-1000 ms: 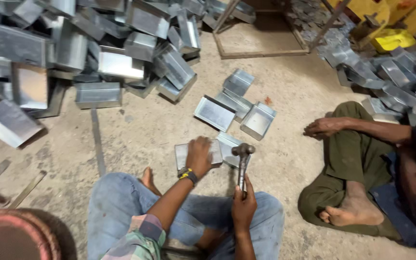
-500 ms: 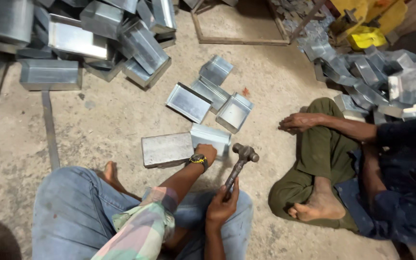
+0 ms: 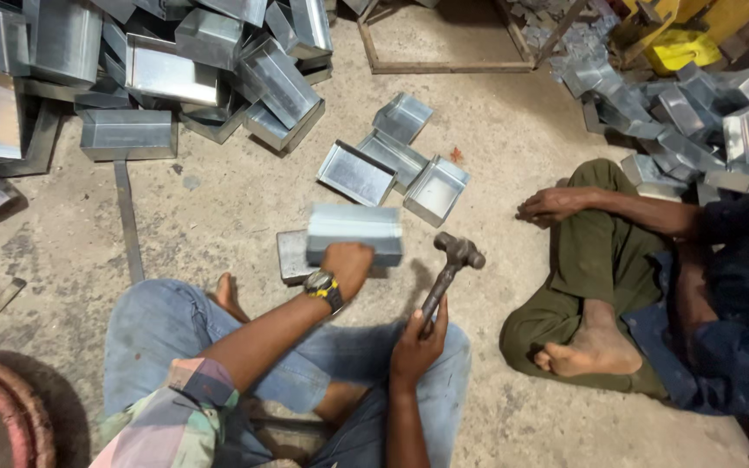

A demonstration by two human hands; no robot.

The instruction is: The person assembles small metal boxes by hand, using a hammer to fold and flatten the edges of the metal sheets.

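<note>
The concrete floor (image 3: 218,217) gives you open room from 9 to 12 o'clock of your knees; at 3 o'clock a seated person's leg (image 3: 600,251) crowds you. The folded sheet-metal box (image 3: 354,232) sits at 12 o'clock, just beyond your knees, tilted on a flat plate (image 3: 292,256). It looks light, stiff and sharp-edged, so press on its flat face. Your left hand (image 3: 347,264) clamps its near edge. Your right hand (image 3: 418,342) is closed around the hammer (image 3: 448,269) handle.

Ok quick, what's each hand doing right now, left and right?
Left hand: closed on the folded sheet-metal box, lifting it off the flat metal piece.
Right hand: closed around the hammer handle, head raised.
</note>
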